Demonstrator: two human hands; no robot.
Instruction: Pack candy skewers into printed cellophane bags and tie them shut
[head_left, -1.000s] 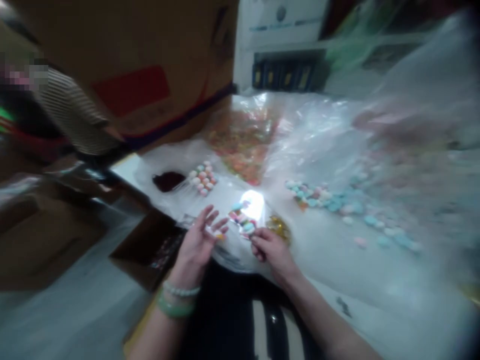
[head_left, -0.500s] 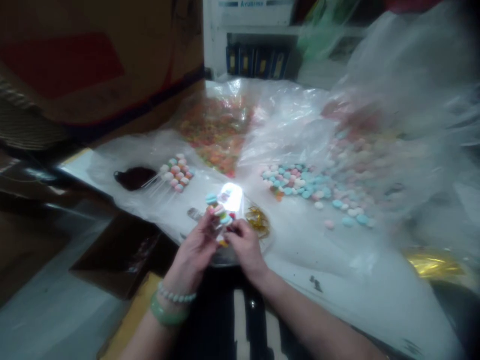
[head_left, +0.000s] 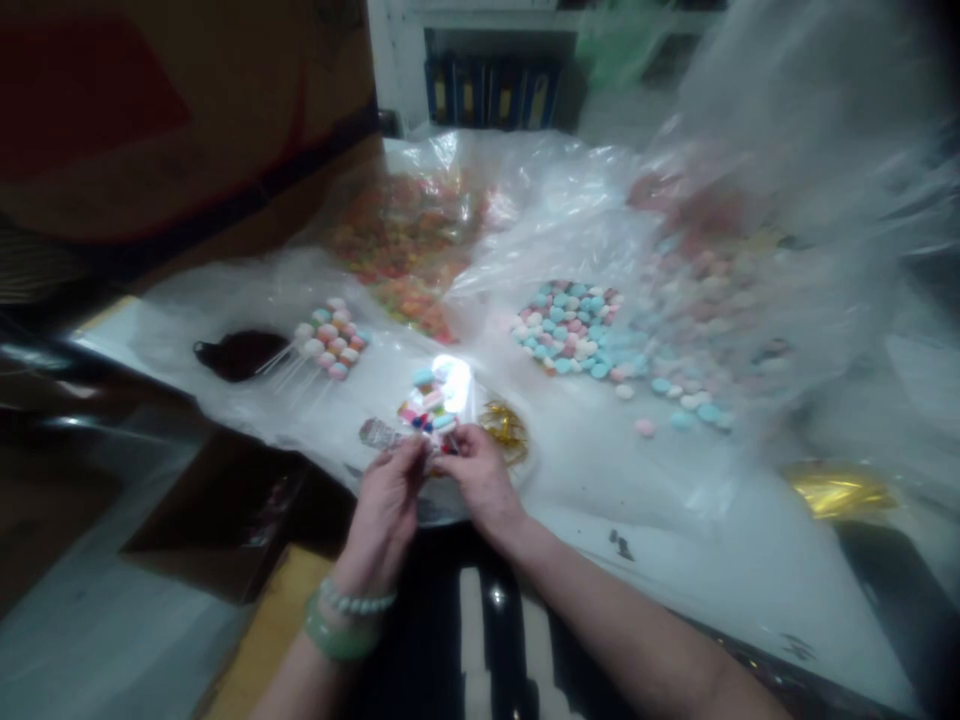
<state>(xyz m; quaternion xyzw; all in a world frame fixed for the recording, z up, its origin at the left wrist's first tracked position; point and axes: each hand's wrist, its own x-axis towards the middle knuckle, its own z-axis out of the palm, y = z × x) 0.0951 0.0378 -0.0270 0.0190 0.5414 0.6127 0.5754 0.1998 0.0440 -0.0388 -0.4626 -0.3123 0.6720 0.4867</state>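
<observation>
Pinches the near end of the candy bundle [head_left: 429, 405] in narrowed fingers, between left hand [head_left: 384, 505] and right hand [head_left: 487, 487], about equally near both; points forward, slightly left.

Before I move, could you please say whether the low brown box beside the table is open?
Open: the low brown box shows its inner walls, with small blurred items inside.

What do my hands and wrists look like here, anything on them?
Your left hand is bare, with a pale beaded bracelet and a smooth green bangle at its wrist. Your right hand is bare too, and its forearm shows no sleeve or jewellery.
</observation>
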